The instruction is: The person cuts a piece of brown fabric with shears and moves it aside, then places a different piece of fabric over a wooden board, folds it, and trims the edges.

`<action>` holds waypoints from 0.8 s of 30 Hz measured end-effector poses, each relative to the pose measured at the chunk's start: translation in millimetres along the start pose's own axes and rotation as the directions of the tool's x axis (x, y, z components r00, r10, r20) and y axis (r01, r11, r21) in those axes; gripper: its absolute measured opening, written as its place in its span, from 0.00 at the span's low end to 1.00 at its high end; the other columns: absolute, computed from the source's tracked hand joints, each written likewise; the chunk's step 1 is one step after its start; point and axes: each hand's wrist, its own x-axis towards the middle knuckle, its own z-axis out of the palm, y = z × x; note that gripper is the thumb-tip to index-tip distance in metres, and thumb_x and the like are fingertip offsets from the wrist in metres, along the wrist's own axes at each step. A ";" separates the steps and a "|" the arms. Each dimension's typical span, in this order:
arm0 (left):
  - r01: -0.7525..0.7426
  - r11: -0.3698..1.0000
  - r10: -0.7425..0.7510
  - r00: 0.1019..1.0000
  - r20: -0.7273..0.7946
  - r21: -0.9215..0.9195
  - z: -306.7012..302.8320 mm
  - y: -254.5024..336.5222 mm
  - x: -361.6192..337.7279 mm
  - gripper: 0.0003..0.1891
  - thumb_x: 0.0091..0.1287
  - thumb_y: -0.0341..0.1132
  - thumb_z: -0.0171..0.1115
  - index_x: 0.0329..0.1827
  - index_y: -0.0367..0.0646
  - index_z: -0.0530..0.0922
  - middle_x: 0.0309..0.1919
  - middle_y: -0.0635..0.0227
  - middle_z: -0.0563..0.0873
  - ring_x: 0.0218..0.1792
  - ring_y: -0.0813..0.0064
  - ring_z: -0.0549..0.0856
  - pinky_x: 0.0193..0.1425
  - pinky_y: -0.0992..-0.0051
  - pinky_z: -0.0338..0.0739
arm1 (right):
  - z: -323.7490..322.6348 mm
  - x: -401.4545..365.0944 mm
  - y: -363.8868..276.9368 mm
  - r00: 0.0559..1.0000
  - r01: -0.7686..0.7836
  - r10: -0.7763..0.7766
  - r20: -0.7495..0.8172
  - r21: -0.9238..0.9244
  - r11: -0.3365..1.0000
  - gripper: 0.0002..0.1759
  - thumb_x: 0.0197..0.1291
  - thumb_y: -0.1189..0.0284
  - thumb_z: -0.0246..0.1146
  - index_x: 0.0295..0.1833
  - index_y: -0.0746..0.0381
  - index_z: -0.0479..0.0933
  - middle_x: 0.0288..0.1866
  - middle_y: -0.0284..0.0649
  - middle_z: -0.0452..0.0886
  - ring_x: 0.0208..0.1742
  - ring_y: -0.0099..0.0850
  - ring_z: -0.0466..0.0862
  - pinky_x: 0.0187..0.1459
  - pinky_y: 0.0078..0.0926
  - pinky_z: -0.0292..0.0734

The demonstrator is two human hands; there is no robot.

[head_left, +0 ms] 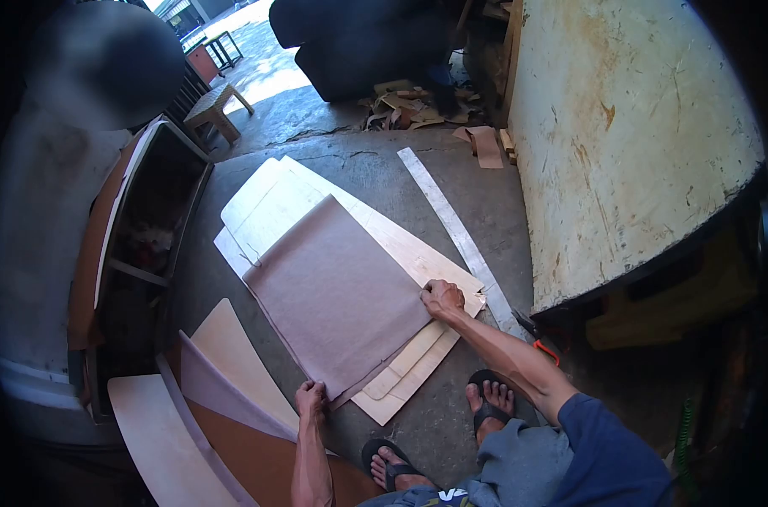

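Note:
A large brownish-grey sheet (333, 291) lies on top of pale plywood panels (278, 198) on the concrete floor. My left hand (310, 397) grips the sheet's near corner with fingers closed on its edge. At the sheet's right corner, my right hand (443, 297) presses down with fingers curled on the edge. My feet in black sandals (488, 404) stand just behind the sheet.
A long metal ruler strip (456, 228) lies on the floor to the right of the panels. Curved plywood pieces (232, 355) sit at lower left. A wooden frame cabinet (139, 245) stands left, a big white-painted board (629, 135) right. Scraps (409, 106) litter the back.

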 end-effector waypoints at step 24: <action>-0.824 0.324 0.769 0.516 0.378 0.466 107.3 14.9 -81.5 0.18 0.60 0.33 0.67 0.54 0.43 0.80 0.59 0.53 0.78 0.66 0.49 0.73 0.69 0.56 0.66 | -93.7 -165.9 175.2 0.943 -0.020 -0.133 -0.304 -0.451 0.893 0.21 0.55 0.75 0.58 0.57 0.65 0.73 0.51 0.57 0.75 0.52 0.55 0.77 0.55 0.50 0.73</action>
